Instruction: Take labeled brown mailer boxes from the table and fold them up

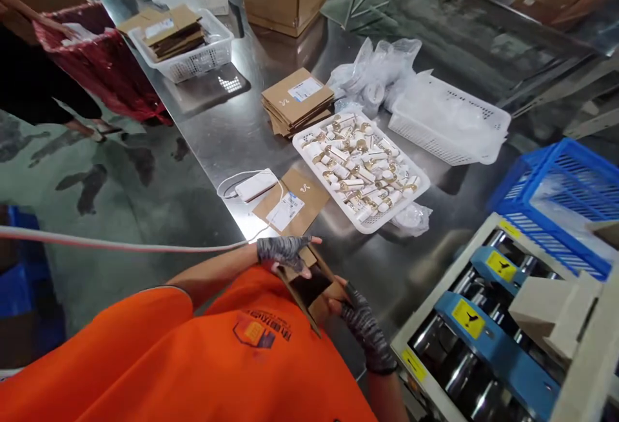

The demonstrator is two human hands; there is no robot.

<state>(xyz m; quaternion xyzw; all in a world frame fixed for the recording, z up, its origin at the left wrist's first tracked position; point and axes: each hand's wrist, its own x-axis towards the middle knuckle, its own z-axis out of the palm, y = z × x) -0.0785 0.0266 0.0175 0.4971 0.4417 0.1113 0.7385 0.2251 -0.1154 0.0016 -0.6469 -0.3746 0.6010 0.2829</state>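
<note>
My left hand [286,253], in a grey fingerless glove, grips one side of a small open cardboard box [333,291] close to my body. On its other side, my right hand [363,322], gloved the same way, has its fingers closed on the box wall. The box's inside looks dark, and I cannot make out its contents. Just past the box lies a flat folded carton [309,195] with a white label. To the right of that, a white tray [300,142] carries many small white-labelled bottles with golden parts. A white device [256,185] with a cord lies left of the flat carton.
Stacked flat cartons [285,96] lie behind the tray, beside clear plastic bags [372,67] and a white basket [435,141]. A roller machine [483,325] and a blue crate [546,215] stand at right. Another person [43,80] stands at far left.
</note>
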